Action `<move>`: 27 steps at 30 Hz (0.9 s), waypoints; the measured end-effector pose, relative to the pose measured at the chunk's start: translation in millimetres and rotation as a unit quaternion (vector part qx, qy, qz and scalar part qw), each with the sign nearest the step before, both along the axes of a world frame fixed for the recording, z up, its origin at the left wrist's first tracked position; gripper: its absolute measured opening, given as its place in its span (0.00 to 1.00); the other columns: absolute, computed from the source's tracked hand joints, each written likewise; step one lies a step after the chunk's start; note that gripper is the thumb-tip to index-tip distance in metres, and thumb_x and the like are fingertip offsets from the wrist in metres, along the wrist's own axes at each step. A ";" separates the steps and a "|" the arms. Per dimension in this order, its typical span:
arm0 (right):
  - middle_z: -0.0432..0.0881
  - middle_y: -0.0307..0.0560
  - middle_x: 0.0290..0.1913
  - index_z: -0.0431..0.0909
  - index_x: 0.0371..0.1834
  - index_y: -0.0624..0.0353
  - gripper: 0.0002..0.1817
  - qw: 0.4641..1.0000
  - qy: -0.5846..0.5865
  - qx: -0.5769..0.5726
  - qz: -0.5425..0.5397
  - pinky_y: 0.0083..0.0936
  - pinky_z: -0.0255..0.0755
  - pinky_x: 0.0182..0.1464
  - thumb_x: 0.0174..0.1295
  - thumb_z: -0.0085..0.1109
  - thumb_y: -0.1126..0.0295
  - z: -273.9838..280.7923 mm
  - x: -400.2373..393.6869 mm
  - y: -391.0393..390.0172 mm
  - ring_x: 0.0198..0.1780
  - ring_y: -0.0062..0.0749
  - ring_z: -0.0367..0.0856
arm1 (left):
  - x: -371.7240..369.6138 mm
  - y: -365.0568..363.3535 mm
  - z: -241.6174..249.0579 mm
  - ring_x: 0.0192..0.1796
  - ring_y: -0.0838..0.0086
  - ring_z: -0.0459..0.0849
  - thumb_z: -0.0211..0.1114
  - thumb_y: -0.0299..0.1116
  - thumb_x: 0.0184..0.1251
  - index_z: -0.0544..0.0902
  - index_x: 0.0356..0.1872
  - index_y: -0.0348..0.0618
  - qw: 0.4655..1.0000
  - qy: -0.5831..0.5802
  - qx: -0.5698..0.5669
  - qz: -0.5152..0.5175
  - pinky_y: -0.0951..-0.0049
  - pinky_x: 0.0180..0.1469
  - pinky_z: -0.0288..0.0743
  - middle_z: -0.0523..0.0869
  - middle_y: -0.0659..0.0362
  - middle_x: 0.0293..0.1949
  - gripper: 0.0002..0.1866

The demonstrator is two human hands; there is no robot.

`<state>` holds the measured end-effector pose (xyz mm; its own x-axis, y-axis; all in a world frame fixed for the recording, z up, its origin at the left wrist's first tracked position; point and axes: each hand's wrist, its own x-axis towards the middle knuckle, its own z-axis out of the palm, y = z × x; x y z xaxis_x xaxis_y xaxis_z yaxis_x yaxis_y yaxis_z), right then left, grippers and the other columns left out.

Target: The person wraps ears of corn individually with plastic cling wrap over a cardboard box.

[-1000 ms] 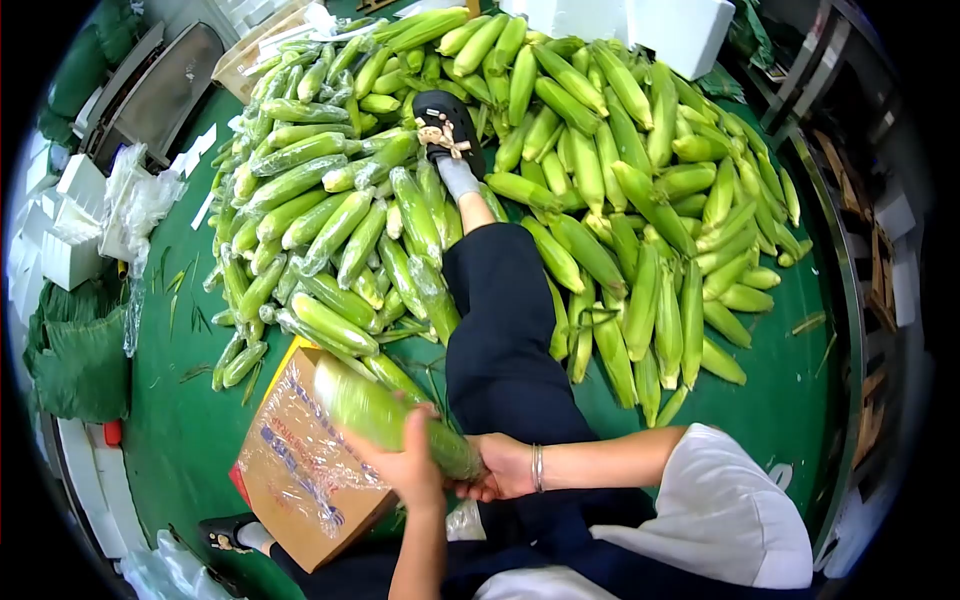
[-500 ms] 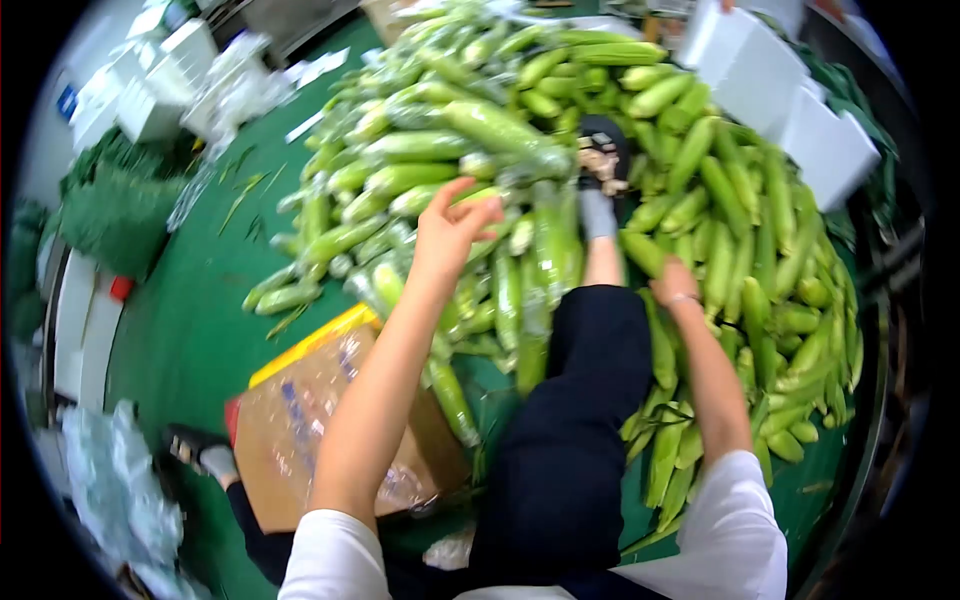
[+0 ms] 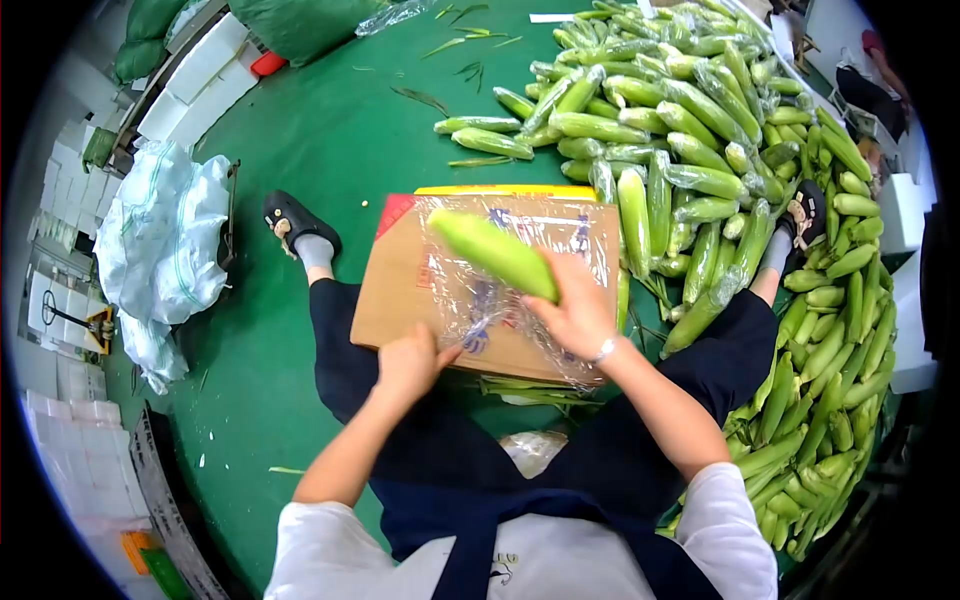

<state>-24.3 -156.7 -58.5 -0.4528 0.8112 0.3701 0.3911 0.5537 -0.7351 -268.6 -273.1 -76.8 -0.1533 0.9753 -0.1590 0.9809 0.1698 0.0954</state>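
Observation:
An ear of corn (image 3: 490,252) in its pale green husk slants above a cardboard box (image 3: 390,300), its base end gripped by my right hand (image 3: 580,312). Beneath it, clear plastic film (image 3: 455,300) lies spread over the box top. My left hand (image 3: 408,364) is closed at the box's near edge, its thumb and finger pinching the film's near left corner. Plastic-wrapped ears of corn (image 3: 690,120) are heaped beyond the box to the right. Unwrapped ears (image 3: 820,350) form another pile beside my right leg.
Something yellow (image 3: 500,190) shows behind the box. White foam boxes (image 3: 195,80) and a stack of bluish plastic bags (image 3: 165,230) stand at left. Husk scraps (image 3: 475,40) litter the green floor (image 3: 290,130). Another person (image 3: 870,80) sits at upper right.
My view has swung left and down toward the box. My right hand has brought an ear from the unwrapped pile over the film. My left hand has come back to the film's edge.

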 end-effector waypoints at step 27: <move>0.81 0.41 0.25 0.84 0.36 0.66 0.08 0.924 0.141 -0.257 -0.245 0.18 0.71 0.30 0.63 0.61 0.72 0.2 77.0 -48.4 0.26 0.24 0.77 | -11.3 30.1 1.2 0.46 0.53 0.77 0.80 0.43 0.43 0.75 0.54 0.40 0.948 -0.179 0.147 -0.216 0.58 0.48 0.72 0.76 0.50 0.42 0.36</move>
